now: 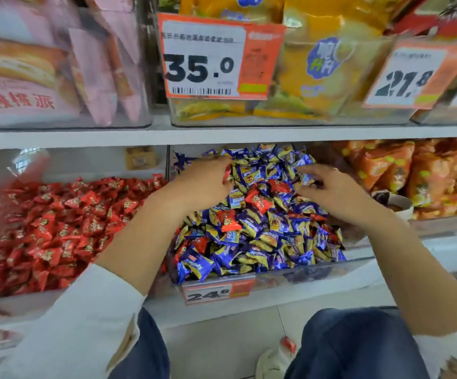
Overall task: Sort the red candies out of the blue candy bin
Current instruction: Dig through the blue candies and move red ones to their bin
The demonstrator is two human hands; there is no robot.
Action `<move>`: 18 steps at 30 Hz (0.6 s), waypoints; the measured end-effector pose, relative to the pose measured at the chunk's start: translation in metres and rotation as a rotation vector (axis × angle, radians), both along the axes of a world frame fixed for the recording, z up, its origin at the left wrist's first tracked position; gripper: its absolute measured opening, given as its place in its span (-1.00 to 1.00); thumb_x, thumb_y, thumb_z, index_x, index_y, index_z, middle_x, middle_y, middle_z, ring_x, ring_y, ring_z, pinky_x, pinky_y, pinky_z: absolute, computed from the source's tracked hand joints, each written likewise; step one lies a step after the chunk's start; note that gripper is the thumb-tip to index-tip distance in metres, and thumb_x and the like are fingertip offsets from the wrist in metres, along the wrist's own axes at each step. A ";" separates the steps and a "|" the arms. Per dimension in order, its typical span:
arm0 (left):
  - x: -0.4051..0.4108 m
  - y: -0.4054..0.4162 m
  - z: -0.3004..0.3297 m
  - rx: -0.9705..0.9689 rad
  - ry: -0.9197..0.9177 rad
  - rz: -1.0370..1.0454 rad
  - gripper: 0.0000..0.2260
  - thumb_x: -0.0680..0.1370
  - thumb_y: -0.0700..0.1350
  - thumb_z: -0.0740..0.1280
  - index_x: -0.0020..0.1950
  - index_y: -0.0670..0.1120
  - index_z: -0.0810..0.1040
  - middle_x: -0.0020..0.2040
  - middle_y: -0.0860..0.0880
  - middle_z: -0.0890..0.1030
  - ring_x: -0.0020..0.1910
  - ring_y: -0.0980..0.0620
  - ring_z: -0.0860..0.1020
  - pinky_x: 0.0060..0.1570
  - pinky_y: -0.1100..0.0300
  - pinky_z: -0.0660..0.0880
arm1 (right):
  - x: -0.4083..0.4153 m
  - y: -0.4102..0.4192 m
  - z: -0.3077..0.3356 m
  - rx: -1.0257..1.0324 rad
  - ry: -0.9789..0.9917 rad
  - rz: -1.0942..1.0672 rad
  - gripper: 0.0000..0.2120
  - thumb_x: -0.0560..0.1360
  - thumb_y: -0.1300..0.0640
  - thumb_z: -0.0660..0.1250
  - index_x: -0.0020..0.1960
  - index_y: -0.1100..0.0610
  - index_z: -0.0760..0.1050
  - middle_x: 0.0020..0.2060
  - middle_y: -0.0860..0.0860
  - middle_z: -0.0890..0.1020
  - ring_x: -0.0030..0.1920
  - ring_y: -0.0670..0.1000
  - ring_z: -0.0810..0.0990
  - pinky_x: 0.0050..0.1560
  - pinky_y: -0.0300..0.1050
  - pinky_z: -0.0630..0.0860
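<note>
So both hands are down in the blue candy bin (331, 269), a clear bin on the lower shelf (413, 250) heaped with blue-and-yellow wrapped candies (249, 253). The left hand (202, 184) is reaching over the back left of the pile with its fingers curled down, and there's a bit of red wrapper (226, 175) showing at the fingertips, so that grip looks clenched around a red candy, though most of the piece is hidden by the hand. The right hand (331, 192) hovers over the back right of the pile with fingers loosely spread and bent toward the centre, grip released, nothing in it as far as I can see. Between the two hands a few red candies are on top of the blue ones: one (258, 199) just below the gap between the hands, lying with its long axis roughly left-right and tilted, another (228, 220) nearer the front with its crimped ends pointing left and right, plus a smaller one (279, 186) by the right fingertips. Just left of this bin sits the red candy bin (57, 228), full of the same red wrappers. An orange price tag (216, 292) reading 24.8 hangs on the blue bin's front wall.
</note>
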State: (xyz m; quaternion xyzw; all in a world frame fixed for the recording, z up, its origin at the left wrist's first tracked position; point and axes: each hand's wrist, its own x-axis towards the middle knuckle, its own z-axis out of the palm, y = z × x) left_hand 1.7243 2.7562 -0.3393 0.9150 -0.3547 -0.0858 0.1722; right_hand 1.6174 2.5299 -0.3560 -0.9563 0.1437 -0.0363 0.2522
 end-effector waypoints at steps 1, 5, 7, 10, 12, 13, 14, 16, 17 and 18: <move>0.006 -0.010 -0.002 0.083 0.007 -0.022 -0.50 0.61 -0.05 0.20 0.51 -0.11 0.16 0.50 -0.10 0.21 0.43 -0.07 0.26 0.29 0.18 0.24 | 0.006 0.003 -0.004 -0.008 -0.007 0.014 -0.57 0.55 -0.02 0.28 0.39 0.00 0.36 0.31 0.12 0.49 0.23 0.14 0.51 0.15 -0.06 0.44; 0.022 -0.029 -0.012 0.277 0.013 -0.034 -0.47 0.63 -0.01 0.16 0.55 -0.06 0.05 0.54 -0.13 0.10 0.47 -0.11 0.19 0.40 0.09 0.19 | 0.025 0.011 -0.020 -0.139 -0.010 0.101 -0.63 0.57 0.09 0.26 0.37 0.01 0.38 0.23 0.16 0.54 -0.07 0.19 0.62 0.02 0.01 0.52; 0.022 -0.027 -0.017 0.314 0.000 -0.014 -0.50 0.62 0.01 0.19 0.53 -0.02 0.12 0.50 -0.17 0.18 0.41 -0.15 0.29 0.31 0.07 0.30 | 0.031 0.011 -0.027 -0.192 0.039 0.135 -0.58 0.55 0.08 0.29 0.40 -0.01 0.35 0.28 0.09 0.51 0.09 0.13 0.58 0.09 -0.08 0.48; 0.019 -0.023 -0.020 0.308 -0.028 0.017 -0.54 0.59 0.01 0.25 0.47 0.01 0.24 0.43 -0.18 0.31 0.35 -0.17 0.35 0.21 0.08 0.34 | 0.038 0.012 -0.032 -0.263 0.072 0.137 -0.58 0.53 0.08 0.31 0.37 -0.01 0.37 0.24 0.07 0.55 0.16 0.13 0.54 0.12 -0.02 0.50; 0.017 -0.021 -0.019 0.290 -0.042 0.021 -0.57 0.58 -0.05 0.29 0.44 0.02 0.30 0.36 -0.15 0.39 0.30 -0.13 0.39 0.13 0.12 0.35 | 0.041 0.012 -0.031 -0.296 0.006 0.115 -0.69 0.55 0.13 0.26 0.28 0.03 0.45 0.04 0.10 0.63 -0.09 0.10 0.58 0.01 -0.03 0.53; 0.017 -0.020 -0.019 0.262 -0.041 0.028 -0.60 0.57 -0.08 0.29 0.41 0.02 0.36 0.33 -0.14 0.41 0.27 -0.11 0.40 0.10 0.14 0.34 | 0.041 0.013 -0.029 -0.283 -0.033 0.096 -0.73 0.55 0.16 0.23 0.24 0.06 0.48 -0.07 0.10 0.63 -0.23 0.07 0.52 -0.07 -0.06 0.53; 0.019 -0.018 -0.018 0.221 -0.031 0.038 -0.64 0.57 -0.13 0.30 0.37 0.02 0.41 0.30 -0.12 0.43 0.22 -0.08 0.42 0.08 0.16 0.34 | 0.042 0.015 -0.028 -0.254 -0.071 0.077 -0.76 0.56 0.17 0.21 0.20 0.10 0.48 -0.17 0.11 0.60 -0.31 0.05 0.46 -0.14 -0.07 0.51; 0.021 -0.014 -0.016 0.125 -0.022 0.070 -0.67 0.56 -0.24 0.28 0.29 0.02 0.49 0.21 -0.10 0.46 0.11 -0.02 0.44 0.03 0.18 0.35 | 0.042 0.017 -0.025 -0.181 -0.141 0.046 -0.81 0.57 0.20 0.15 0.11 0.19 0.49 -0.24 0.14 0.55 -0.36 0.11 0.46 -0.22 -0.05 0.48; 0.022 -0.012 -0.014 0.079 -0.031 0.087 -0.65 0.55 -0.29 0.25 0.28 0.02 0.50 0.17 -0.10 0.47 0.08 -0.01 0.45 0.00 0.19 0.36 | 0.042 0.019 -0.023 -0.145 -0.161 0.038 -0.81 0.57 0.23 0.13 0.05 0.23 0.51 -0.22 0.17 0.56 -0.33 0.14 0.49 -0.22 -0.03 0.48; 0.023 -0.011 -0.011 0.044 -0.040 0.103 -0.63 0.55 -0.32 0.22 0.29 0.01 0.49 0.15 -0.10 0.48 0.04 -0.01 0.46 -0.05 0.21 0.35 | 0.042 0.022 -0.020 -0.114 -0.165 0.042 -0.79 0.55 0.26 0.12 -0.02 0.26 0.53 -0.19 0.20 0.58 -0.27 0.17 0.51 -0.18 -0.01 0.48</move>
